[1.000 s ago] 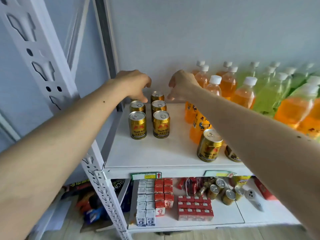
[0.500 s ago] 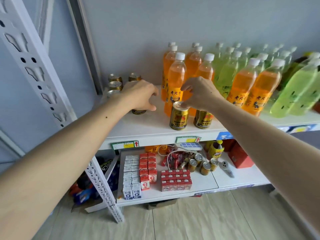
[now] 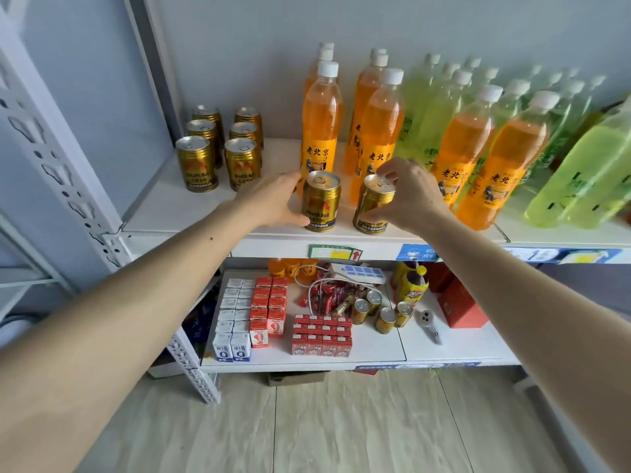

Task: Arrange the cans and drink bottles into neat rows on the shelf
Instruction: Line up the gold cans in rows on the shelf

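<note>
Now each hand [image 3: 273, 199] [image 3: 409, 196] grips a gold can [image 3: 320, 203] [image 3: 374, 206] on the shelf [image 3: 164, 213].

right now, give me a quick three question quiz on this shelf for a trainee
1. True or false: the six gold cans at the back left stand in two rows.
2. What does the right hand grip? A) orange bottle B) tilted gold can C) carton
3. Fill in: the left hand holds an ____ gold can.

Key:
1. True.
2. B, the tilted can.
3. Upright: the upright can.
</note>
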The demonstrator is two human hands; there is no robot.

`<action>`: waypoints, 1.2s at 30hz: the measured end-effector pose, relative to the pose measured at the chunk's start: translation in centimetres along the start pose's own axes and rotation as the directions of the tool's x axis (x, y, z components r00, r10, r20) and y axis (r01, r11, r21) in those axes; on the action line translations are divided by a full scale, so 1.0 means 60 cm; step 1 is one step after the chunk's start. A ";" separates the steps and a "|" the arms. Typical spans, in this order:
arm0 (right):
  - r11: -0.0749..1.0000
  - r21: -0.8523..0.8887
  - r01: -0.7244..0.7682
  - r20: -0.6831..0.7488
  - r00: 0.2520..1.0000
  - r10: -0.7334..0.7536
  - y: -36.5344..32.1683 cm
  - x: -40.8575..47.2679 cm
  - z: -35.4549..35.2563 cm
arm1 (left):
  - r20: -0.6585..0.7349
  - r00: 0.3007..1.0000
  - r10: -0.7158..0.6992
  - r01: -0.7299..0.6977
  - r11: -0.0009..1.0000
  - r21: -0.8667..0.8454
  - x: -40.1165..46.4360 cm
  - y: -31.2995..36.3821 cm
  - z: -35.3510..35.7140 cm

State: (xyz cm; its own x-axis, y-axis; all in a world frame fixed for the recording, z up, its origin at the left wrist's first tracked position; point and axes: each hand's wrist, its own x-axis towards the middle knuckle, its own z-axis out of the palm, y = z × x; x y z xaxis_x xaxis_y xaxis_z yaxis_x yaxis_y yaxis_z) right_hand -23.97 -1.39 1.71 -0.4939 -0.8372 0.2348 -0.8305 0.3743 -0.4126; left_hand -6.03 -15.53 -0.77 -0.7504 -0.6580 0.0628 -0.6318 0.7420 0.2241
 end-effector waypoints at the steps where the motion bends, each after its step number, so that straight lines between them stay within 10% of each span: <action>1: 1.000 0.014 -0.015 -0.014 1.000 0.015 0.010 0.001 0.003 | -0.006 1.000 -0.031 0.030 0.995 -0.100 0.004 0.001 0.006; 6: 0.990 0.085 -0.114 0.010 0.993 0.114 0.047 0.015 0.024 | -0.034 0.992 -0.118 0.088 0.882 -0.463 0.028 0.010 0.026; 18: 0.886 0.404 -0.226 0.072 0.974 0.216 0.076 0.045 0.072 | -0.040 0.985 -0.166 0.090 0.701 -0.707 0.061 0.018 0.049; 36: 0.833 0.503 -0.229 0.178 0.971 0.160 0.042 0.038 0.031 | 0.116 0.950 -0.290 0.265 0.550 -0.792 0.043 0.016 -0.006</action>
State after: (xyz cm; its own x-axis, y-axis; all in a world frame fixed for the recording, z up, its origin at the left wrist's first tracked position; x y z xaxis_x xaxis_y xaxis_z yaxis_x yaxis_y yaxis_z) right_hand -26.72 -3.10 -0.47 -0.5667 -0.8239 0.0056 -0.4489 0.3030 -0.8406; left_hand -8.52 -16.55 -0.06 -0.5518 -0.8255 -0.1187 -0.3934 0.1321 0.9098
